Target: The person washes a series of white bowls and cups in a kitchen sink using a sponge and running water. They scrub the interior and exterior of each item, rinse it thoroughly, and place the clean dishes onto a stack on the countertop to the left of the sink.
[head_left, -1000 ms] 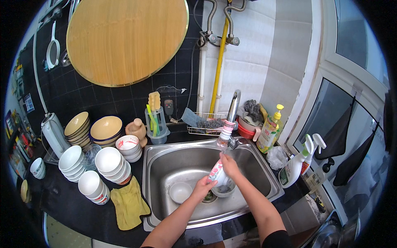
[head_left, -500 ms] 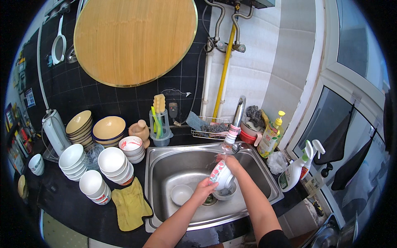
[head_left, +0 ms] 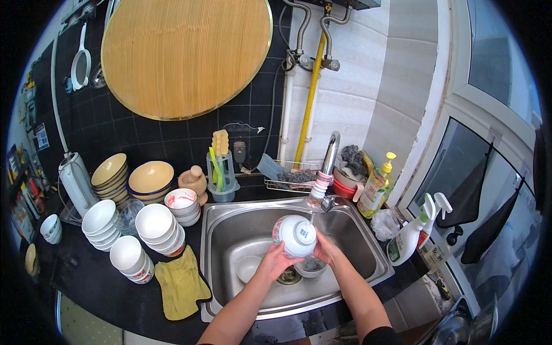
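Observation:
Between my hands is a white bowl (head_left: 294, 236) with a red floral band, its footed base tipped up toward me. My left hand (head_left: 277, 262) grips its lower left side, and my right hand (head_left: 326, 248) holds its right edge. Just behind it, water falls from the faucet (head_left: 329, 167). Below, in the steel sink (head_left: 230, 230), sit a small white bowl (head_left: 248, 268) at the left and another bowl (head_left: 311, 267) with water in it, partly under my right hand and near the drain (head_left: 289, 277).
Stacked white bowls (head_left: 155, 224) and a yellow cloth (head_left: 179, 284) lie left of the sink. Behind it stand a wire rack (head_left: 293, 179) with scrubbers and a utensil holder (head_left: 223, 183). On the right are a yellow-pump bottle (head_left: 376, 187) and spray bottles (head_left: 411, 233).
The bowl has turned so its base now faces up toward me. It has moved slightly left, and my right hand has shifted from its top down to its right side.

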